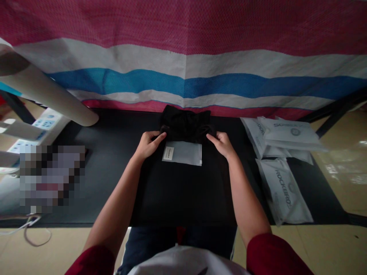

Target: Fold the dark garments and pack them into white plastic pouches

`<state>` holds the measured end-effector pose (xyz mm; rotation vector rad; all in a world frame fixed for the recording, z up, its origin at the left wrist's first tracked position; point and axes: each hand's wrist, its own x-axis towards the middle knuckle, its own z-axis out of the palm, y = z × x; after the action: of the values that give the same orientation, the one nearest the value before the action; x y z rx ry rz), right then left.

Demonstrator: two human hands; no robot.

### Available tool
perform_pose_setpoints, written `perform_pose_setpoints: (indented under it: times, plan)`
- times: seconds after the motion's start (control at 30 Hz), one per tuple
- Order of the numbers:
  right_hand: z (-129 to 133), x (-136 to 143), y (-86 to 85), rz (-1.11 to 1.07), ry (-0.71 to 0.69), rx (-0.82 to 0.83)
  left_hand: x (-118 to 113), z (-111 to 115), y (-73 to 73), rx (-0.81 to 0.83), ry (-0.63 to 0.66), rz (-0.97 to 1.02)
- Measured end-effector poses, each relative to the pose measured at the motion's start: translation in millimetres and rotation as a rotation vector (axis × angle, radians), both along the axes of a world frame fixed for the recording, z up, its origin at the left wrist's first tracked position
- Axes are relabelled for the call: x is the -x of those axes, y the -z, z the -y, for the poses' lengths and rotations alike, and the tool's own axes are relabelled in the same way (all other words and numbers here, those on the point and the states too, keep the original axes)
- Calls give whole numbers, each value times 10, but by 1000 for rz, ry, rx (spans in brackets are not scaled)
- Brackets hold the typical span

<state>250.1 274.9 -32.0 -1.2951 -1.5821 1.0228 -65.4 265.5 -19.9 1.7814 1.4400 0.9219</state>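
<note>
A bunched piece of black fabric [185,122] lies at the back middle of the black table. My left hand [149,143] grips its left end, thumb on top. At its right end my right hand [222,143] pinches the cloth the same way. What sort of garment or cloth this is, I cannot tell. Just in front of it, between my hands, a translucent zip bag [183,153] lies flat, with a small white label at its left side and a slider at the right. Part of the bag's far edge is under the fabric.
Several packed translucent bags [286,191] with printed lettering lie at the right. On the left are a pixelated object [57,175], white power strips [43,124], a cable [31,219] and a slanted cardboard tube [57,89]. A striped tarp [183,86] hangs behind the table.
</note>
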Motion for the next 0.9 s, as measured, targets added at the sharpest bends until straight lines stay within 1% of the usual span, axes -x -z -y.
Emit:
perform_pose_setpoints:
  times: [0.1, 0.23, 0.33, 0.4, 0.47, 0.53, 0.6, 0.67, 0.77, 0.83, 0.9]
  plan:
    - [-7, 32, 33, 72, 30, -28, -52, 7, 23, -72, -107, -56]
    - [24, 57, 11, 232, 77, -61, -107, 42, 31, -136, -276, -177]
    - [60, 54, -24, 307, 95, -75, -110, 56, 27, -127, -329, -191]
    - [66, 41, -31, 309, 98, -87, -92, 42, 32, -116, -339, -182]
    - [48, 28, -17, 255, 134, -117, -69, 11, 51, -127, -363, -155]
    - [10, 23, 18, 177, 222, -163, -54, -23, 78, -156, -418, -139]
    - [-35, 29, 67, 148, 307, -199, -56, -45, 104, -174, -463, -184]
    - [-72, 39, 122, 201, 331, -216, -75, -52, 122, -161, -452, -291]
    - [-100, 43, 190, 353, 284, -243, -104, -49, 120, -88, -379, -443]
    - [-107, 35, 215, 413, 258, -255, -111, -47, 104, -35, -339, -488]
    - [-113, 21, 226, 410, 237, -240, -109, -48, 85, -7, -284, -478]
